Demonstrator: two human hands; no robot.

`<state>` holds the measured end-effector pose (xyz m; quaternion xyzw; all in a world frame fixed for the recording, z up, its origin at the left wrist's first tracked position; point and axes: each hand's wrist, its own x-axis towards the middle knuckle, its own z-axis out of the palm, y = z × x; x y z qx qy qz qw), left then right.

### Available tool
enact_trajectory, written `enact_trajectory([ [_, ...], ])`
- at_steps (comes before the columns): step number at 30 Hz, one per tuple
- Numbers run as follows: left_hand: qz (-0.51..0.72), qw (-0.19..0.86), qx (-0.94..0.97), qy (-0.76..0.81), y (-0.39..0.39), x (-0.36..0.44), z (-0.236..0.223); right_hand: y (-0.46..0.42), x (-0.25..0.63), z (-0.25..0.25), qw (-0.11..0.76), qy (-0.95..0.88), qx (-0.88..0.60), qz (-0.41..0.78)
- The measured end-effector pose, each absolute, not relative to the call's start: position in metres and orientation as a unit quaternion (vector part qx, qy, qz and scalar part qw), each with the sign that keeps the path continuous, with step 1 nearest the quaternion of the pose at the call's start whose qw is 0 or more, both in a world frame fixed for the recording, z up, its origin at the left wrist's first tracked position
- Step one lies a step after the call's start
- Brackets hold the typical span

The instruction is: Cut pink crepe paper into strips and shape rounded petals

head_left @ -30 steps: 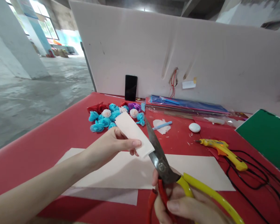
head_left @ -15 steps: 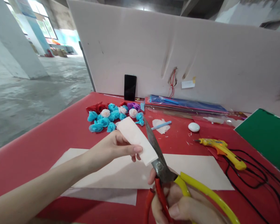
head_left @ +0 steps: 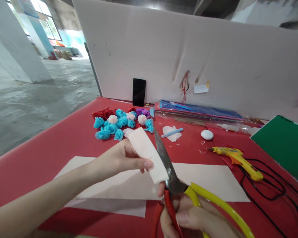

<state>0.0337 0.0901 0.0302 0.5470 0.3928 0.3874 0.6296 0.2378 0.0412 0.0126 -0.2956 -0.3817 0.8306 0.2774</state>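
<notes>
My left hand (head_left: 129, 157) pinches a folded strip of pale paper (head_left: 149, 152) between thumb and fingers, tilted above the table. My right hand (head_left: 193, 215) grips a pair of scissors (head_left: 172, 180) with one red and one yellow handle. The blades point up and away, and their edge runs along the strip's right side, near its lower end; I cannot tell whether they cut into it. Beneath both hands lies a long pale sheet of paper (head_left: 201, 181), with another sheet (head_left: 109, 207) partly under it.
Blue, red, pink and purple paper flowers (head_left: 111, 128) lie behind my left hand. A phone (head_left: 139, 92) leans on the white panel (head_left: 139, 43). To the right are a blue stick (head_left: 172, 133), a white oval object (head_left: 207, 135), a yellow glue gun (head_left: 234, 157) with black cable and a green board (head_left: 283, 145).
The paper strip has shifted slightly down and right along the scissor blades, its lower end now closer to the pivot. The hands otherwise stay nearly in place.
</notes>
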Motion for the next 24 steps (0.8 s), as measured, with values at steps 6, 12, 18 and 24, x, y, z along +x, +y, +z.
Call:
enact_trajectory([
  [6, 0.336, 0.668, 0.554, 0.366, 0.09, 0.0332, 0.0264, 0.0405, 0.237, 0.0103, 0.255, -0.393, -0.365, 0.804],
  [12, 0.348, 0.693, 0.534, 0.338, 0.0934, 0.0355, 0.0248, 0.0403, 0.2366, 0.0133, 0.25, -0.385, -0.374, 0.806],
  [18, 0.379, 0.67, 0.516, 0.376, 0.0913, 0.0348, 0.0261, 0.0378, 0.2381, 0.0081, 0.258, -0.431, -0.377, 0.778],
  [24, 0.444, 0.63, 0.501, 0.393, 0.0901, 0.0361, 0.0311, 0.0404, 0.2394, 0.0115, 0.249, -0.457, -0.372, 0.769],
])
